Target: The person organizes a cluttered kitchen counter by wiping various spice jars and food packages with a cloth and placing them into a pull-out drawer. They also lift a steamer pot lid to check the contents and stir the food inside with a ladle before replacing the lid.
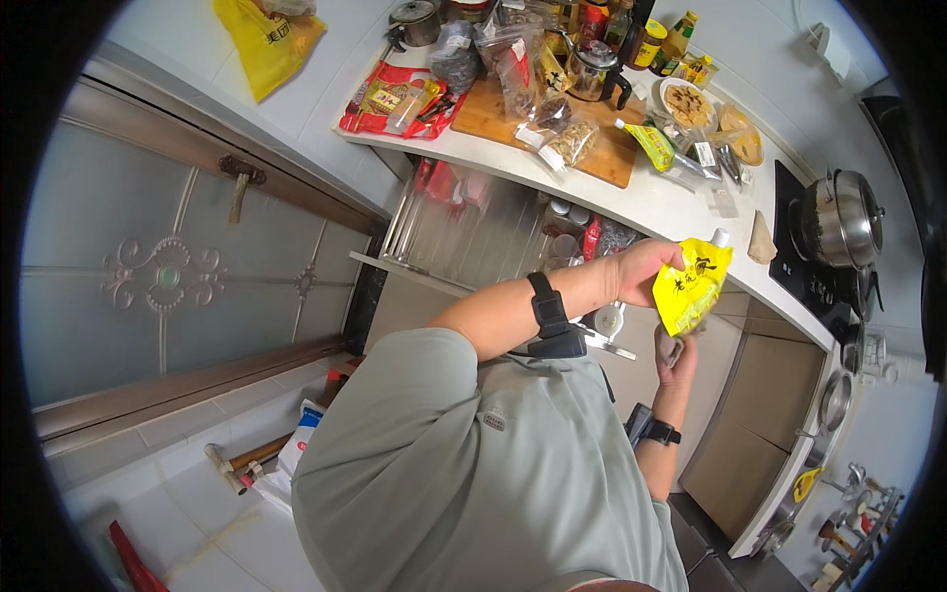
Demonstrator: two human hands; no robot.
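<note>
My left hand (642,272) grips a yellow spouted pouch (692,285) by its side. The pouch has a white cap and bears dark writing, and it hangs in front of the counter edge. Just below its lower end is my right hand (679,362), closed around a greyish cloth (669,349); the pouch partly hides both. The cloth is at or very near the pouch's bottom, and contact cannot be made out. Beneath my left forearm, a pulled-out drawer (466,222) holds jars (566,214) and red packets (444,181).
On the white counter (666,192) stand a wooden cutting board (473,111) with bagged dry goods, a glass teapot (592,70), a green-yellow pouch (651,144), and plated flatbread (686,103). A folded tan cloth (760,238) lies beside the cooktop (803,274), which bears a steel pot (843,218).
</note>
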